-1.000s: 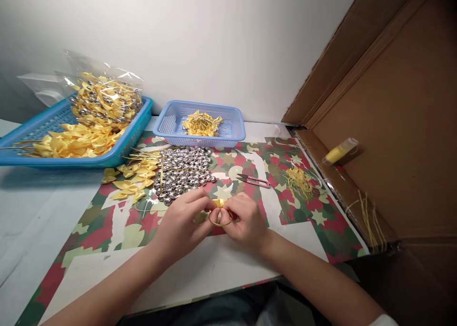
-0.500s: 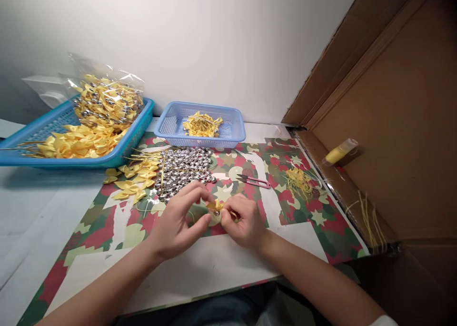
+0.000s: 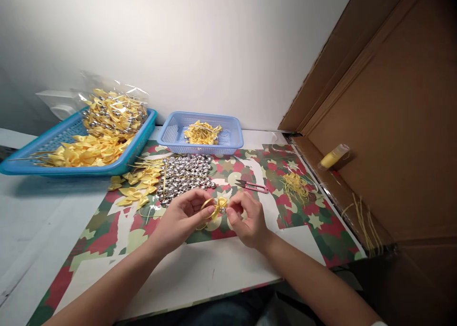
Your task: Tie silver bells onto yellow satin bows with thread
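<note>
My left hand (image 3: 185,219) pinches a yellow ribbon bow (image 3: 219,206) between thumb and fingers, and a thin yellow tie loops out beside it. A small silver bell (image 3: 223,210) shows at the bow's right edge. My right hand (image 3: 249,220) is right beside it, thumb and forefinger bent together close to the bell; what they pinch is too small to make out. Just left of my hands lie rows of silver bells (image 3: 185,173) and several loose yellow bows (image 3: 137,188). Thread snips (image 3: 252,186) with a pink handle rest beyond my right hand.
A blue basket (image 3: 139,147) at the left holds yellow bows and a clear bag (image 3: 116,109) of belled bows. Behind, a lighter blue basket (image 3: 200,150) holds more. Yellow tie scraps (image 3: 297,185) lie at right, near a cardboard wall (image 3: 371,116) and a yellow-filled tube (image 3: 333,157).
The bow has passed from my right hand to my left, whose fingers have closed on it. My right fingers have shifted to the bow's right side. The view has tilted slightly up.
</note>
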The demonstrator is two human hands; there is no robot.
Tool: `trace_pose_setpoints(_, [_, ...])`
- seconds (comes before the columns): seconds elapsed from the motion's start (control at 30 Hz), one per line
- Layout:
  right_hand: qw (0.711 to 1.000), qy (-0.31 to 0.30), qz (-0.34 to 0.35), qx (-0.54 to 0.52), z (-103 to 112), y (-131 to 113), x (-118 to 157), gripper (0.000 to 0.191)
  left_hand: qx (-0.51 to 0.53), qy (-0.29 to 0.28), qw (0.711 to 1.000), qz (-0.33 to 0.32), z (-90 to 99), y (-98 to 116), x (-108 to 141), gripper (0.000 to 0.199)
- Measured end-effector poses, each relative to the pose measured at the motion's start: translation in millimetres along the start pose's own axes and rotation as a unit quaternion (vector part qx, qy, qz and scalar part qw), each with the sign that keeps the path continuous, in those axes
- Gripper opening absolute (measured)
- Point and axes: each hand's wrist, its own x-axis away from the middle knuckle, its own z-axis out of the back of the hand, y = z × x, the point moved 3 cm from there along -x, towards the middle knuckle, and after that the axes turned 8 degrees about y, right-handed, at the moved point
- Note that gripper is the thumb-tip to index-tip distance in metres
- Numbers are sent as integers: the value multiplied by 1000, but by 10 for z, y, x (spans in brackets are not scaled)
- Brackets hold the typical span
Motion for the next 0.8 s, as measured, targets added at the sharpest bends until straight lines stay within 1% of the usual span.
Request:
trace_pose_setpoints(0.07, [1000,20,15,5,2,-22,10,4,13,31,999,9,18,-24,-6,28])
trace_pose_setpoints(0.17, [999,9,24,-18,-58,-21,37,17,36,37,998,26,15,-77,-11,31])
trace_pose_setpoints(0.2, [999,2,17,-31,-82,-12,44,18,45,34,998,31,11,-95,-10,32])
trace_pose_setpoints(0.3, [998,-12,-12,-58,-123,16,49,11,68,26,996,48,5,-135,-2,36])
trace_pose_setpoints(0.4, [997,-15,-39,-66,-116,29,35,10,78,25,995,62,10,-137,6,37])
trace_pose_setpoints(0.5, [994,-18,-64,-87,-100,46,27,12,97,34,993,65,30,-105,4,28])
trace_pose_setpoints(0.6, [986,-36,-97,-128,-105,87,41,14,118,33,990,68,49,-79,-1,21])
trace_pose_setpoints(0.8, [954,-85,-199,-206,-147,187,80,22,108,-26,990,90,35,-111,7,24])
